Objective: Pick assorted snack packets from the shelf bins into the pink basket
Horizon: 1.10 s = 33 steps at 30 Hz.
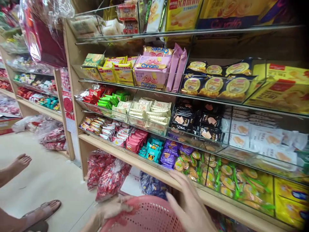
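Note:
A red plastic basket (147, 214) with round holes sits at the bottom middle, its lower part cut off by the frame. My left hand (113, 207) grips it at the left rim, fingers curled over the edge. At the basket's right side my right hand (189, 203) is open, fingers stretched and apart, holding nothing visible. Its fingertips are near the wooden shelf edge (145, 167); contact is unclear. Just behind them lie purple snack packets (169, 154), teal packets (152, 149) and round snacks in clear wrappers (190, 164).
Clear-fronted shelves hold white packets (159, 111), black packets (185, 119) and lilac Carvalto packs (152, 69). Bagged red sweets (111, 177) lie on the floor under the shelf. At left are another person's sandalled foot (47, 209) and a bare hand or foot (16, 167).

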{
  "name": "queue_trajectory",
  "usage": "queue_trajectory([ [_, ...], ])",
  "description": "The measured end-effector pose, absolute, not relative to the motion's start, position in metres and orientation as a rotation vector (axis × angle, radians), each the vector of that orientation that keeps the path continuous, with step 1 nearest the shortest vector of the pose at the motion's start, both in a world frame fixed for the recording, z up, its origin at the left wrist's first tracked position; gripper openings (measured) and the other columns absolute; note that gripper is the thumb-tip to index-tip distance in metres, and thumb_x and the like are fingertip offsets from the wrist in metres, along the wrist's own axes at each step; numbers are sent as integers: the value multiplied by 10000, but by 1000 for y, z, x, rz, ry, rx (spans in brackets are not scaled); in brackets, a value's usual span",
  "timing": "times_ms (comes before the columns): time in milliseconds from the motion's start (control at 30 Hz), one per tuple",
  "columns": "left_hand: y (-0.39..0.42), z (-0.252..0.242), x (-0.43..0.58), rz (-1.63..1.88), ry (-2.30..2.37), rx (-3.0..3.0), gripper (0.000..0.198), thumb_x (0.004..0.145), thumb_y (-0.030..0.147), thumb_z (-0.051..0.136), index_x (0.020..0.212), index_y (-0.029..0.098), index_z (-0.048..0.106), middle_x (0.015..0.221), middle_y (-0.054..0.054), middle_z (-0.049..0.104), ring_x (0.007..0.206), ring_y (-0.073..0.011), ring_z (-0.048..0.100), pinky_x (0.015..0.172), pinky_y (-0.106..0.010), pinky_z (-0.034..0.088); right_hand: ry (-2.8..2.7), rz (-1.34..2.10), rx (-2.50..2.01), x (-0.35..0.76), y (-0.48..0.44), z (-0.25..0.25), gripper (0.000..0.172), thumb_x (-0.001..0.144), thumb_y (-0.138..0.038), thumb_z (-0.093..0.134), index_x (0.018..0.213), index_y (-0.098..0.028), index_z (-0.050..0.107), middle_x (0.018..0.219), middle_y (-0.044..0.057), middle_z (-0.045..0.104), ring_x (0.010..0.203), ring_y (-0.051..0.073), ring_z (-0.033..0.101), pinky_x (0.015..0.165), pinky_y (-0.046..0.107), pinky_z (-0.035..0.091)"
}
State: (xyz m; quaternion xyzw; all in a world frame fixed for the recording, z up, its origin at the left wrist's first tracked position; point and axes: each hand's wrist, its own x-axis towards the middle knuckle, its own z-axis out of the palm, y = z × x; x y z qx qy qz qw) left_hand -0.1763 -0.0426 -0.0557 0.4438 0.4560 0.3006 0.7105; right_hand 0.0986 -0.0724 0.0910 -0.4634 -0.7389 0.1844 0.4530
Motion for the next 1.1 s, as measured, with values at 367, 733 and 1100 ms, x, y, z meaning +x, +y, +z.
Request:
queue_trajectory([
  [367, -32, -64, -182, 738, 951, 995, 425, 597, 313, 763, 1013, 254, 703, 988, -60, 718, 942, -266, 645, 772, -331, 492, -2401, -5, -1168, -61, 96, 122, 732, 753, -517, 590, 1326, -122, 364, 1428, 191, 356, 1311, 302, 302, 1067, 502, 236],
  [733, -24, -66, -178, 685, 969, 975, 390, 614, 400, 760, 990, 313, 704, 991, -44, 713, 978, -293, 630, 790, -378, 502, -2368, -58, -1326, -80, 104, 113, 654, 688, -422, 676, 1235, -170, 422, 1239, 154, 491, 1133, 286, 445, 935, 430, 335],
  [1100, -19, -66, -173, 633, 1005, 986, 479, 631, 430, 748, 1076, 279, 658, 1097, -79, 675, 1078, -309, 574, 697, -342, 494, -2471, -42, -1368, -89, 117, 122, 863, 543, -506, 766, 1256, -180, 407, 1235, 175, 493, 1159, 306, 422, 916, 420, 312],
])
